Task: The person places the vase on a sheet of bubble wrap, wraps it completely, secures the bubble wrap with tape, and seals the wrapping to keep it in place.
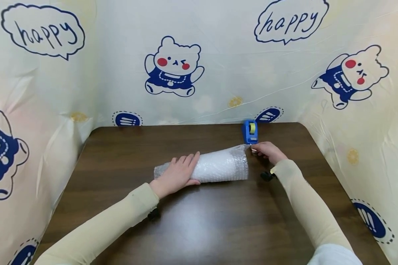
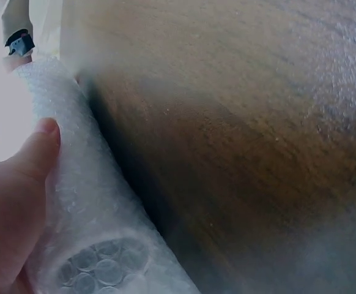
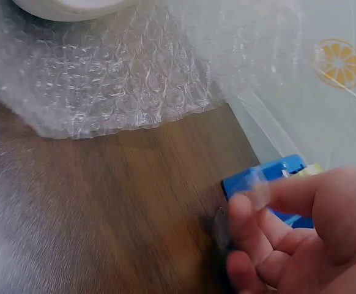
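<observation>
A white cylindrical object (image 3: 80, 11) rolled in clear bubble wrap (image 1: 219, 165) lies across the table. My left hand (image 1: 177, 173) holds the roll near its left end, fingers over the top and thumb along the near side. The left wrist view shows the thumb (image 2: 34, 150) against the wrap. Just off the roll's right end, my right hand (image 1: 270, 151) pinches a small clear piece of tape (image 3: 260, 188) between thumb and index finger. Behind that hand stands a blue tape dispenser (image 1: 250, 132) with a yellow core; the fingers partly hide it in the right wrist view.
The dark wood table (image 1: 199, 221) has its far edge against a pale printed cloth (image 1: 219, 73), which also hangs at both sides. A black wrist camera (image 1: 268, 176) sits at the right sleeve, another (image 1: 154, 214) under the left.
</observation>
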`<action>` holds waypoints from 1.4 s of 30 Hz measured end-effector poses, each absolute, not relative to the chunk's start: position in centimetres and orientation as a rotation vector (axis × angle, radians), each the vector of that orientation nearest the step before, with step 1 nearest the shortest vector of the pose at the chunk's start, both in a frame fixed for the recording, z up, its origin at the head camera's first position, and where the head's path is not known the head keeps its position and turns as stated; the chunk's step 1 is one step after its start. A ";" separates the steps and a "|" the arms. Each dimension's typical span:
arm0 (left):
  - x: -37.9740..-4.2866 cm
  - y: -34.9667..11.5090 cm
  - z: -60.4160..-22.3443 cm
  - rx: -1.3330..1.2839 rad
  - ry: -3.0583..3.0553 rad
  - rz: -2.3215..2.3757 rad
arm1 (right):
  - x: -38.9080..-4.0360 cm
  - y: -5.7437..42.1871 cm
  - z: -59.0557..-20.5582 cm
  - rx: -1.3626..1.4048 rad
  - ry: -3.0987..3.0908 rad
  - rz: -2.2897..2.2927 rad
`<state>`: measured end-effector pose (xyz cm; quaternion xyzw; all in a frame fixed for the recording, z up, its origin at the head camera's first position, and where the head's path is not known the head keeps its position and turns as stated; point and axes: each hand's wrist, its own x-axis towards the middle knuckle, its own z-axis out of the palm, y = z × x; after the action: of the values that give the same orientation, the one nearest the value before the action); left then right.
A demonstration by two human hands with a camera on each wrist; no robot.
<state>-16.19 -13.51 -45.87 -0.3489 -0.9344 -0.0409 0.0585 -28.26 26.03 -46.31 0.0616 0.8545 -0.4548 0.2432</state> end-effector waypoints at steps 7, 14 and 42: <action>-16.7 -13.6 -45.7 -1.081 -2.809 -0.162 | -26.7 25.1 -44.1 0.203 2.501 -1.353; -16.6 -13.6 -45.7 -1.081 -2.743 -0.078 | -25.1 20.8 -39.4 -0.027 2.878 -1.400; -16.6 -13.5 -45.8 -1.069 -2.793 -0.120 | -21.7 7.7 -40.1 -0.552 3.043 -0.961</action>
<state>-16.59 -13.54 -45.85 -0.3563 -0.9306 -0.0400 0.0741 -21.70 7.68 -40.13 -0.1704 0.9385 -0.2964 -0.0483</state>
